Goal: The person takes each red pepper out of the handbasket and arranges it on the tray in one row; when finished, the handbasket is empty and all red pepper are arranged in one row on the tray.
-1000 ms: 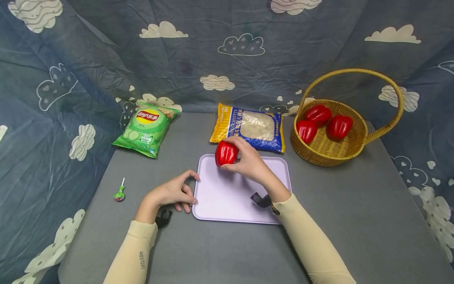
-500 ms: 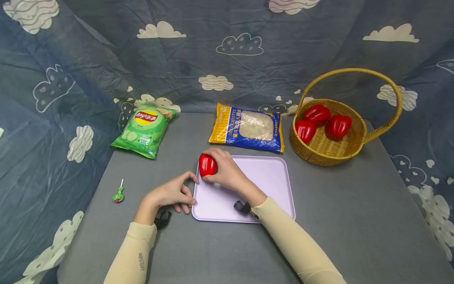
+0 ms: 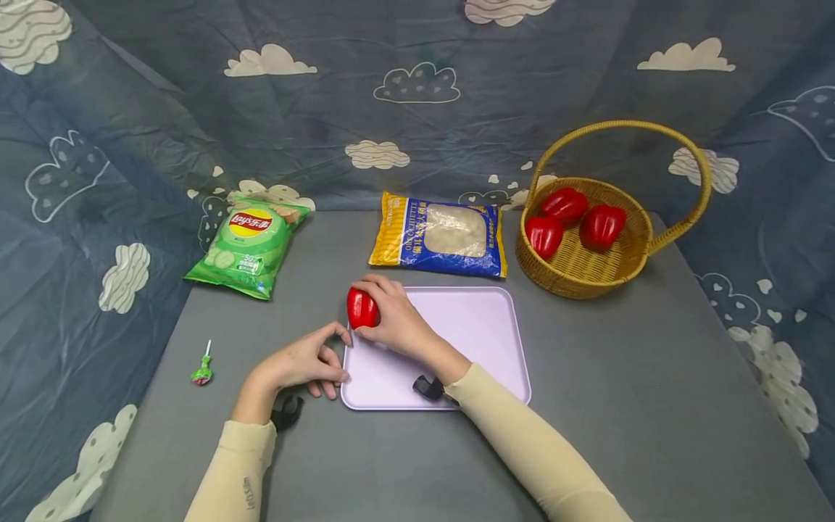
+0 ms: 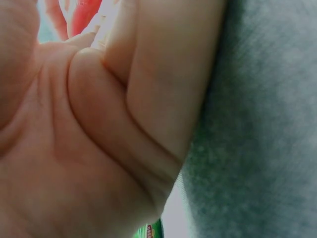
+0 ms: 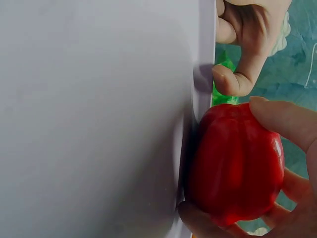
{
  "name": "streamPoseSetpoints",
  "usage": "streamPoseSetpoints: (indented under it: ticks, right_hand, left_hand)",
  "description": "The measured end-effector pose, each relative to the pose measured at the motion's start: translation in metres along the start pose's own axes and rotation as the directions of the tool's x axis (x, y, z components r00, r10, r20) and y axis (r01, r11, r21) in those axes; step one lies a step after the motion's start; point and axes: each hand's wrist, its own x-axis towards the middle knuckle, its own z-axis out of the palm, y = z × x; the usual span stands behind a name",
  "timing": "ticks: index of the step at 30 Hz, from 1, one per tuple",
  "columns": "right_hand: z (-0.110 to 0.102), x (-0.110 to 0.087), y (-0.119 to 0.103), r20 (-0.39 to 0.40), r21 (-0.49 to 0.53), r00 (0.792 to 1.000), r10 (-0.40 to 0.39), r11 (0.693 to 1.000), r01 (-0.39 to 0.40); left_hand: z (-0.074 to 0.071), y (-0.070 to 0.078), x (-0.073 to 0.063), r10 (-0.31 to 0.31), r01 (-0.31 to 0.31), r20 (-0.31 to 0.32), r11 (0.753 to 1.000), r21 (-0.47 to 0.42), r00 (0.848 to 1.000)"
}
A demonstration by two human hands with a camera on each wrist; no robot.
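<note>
My right hand holds a shiny red bell pepper at the far left corner of a lilac tray. In the right wrist view, thumb and fingers grip the pepper from both ends, close against the tray's rim. My left hand rests at the tray's left edge, index finger and thumb touching the rim a little apart from each other. The left wrist view is mostly filled by that palm, with a sliver of red pepper beyond.
At the back right stands a wicker basket with a tall handle and three red peppers. A pasta bag lies behind the tray. A green chip bag is at back left, a lollipop at left.
My right hand has carried the pepper leftward across the tray to its far left corner. The left hand keeps its place at the rim. The head view has shifted slightly.
</note>
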Motion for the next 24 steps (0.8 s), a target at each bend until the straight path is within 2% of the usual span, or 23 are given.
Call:
streamPoseSetpoints:
  ticks: [7, 13, 19, 22, 24]
  right_hand:
    - [-0.001, 0.0, -0.002, 0.022, 0.0, 1.0, 0.019, 1.0, -0.019]
    - [-0.017, -0.001, -0.003, 0.008, 0.036, 1.0, 0.02, 0.999, -0.02]
    - [-0.062, -0.007, -0.003, -0.099, 0.148, 0.994, 0.043, 0.989, -0.028]
    - [-0.094, -0.014, 0.001, -0.191, 0.216, 0.98, 0.06, 0.976, -0.018]
    - [-0.116, -0.02, 0.005, -0.261, 0.258, 0.962, 0.078, 0.966, -0.009]
  left_hand:
    - [0.0, -0.001, -0.001, 0.018, -0.018, 0.004, 1.0, -0.007, 1.0]
    - [0.001, -0.001, -0.002, 0.006, -0.006, 0.002, 1.0, -0.013, 1.0]
    - [0.001, -0.001, -0.001, -0.014, 0.014, -0.006, 1.0, -0.012, 1.0]
    - [0.001, 0.0, -0.001, -0.017, 0.017, -0.007, 1.0, -0.013, 1.0]
    - [0.001, 0.0, -0.001, -0.018, 0.018, -0.006, 1.0, -0.015, 1.0]
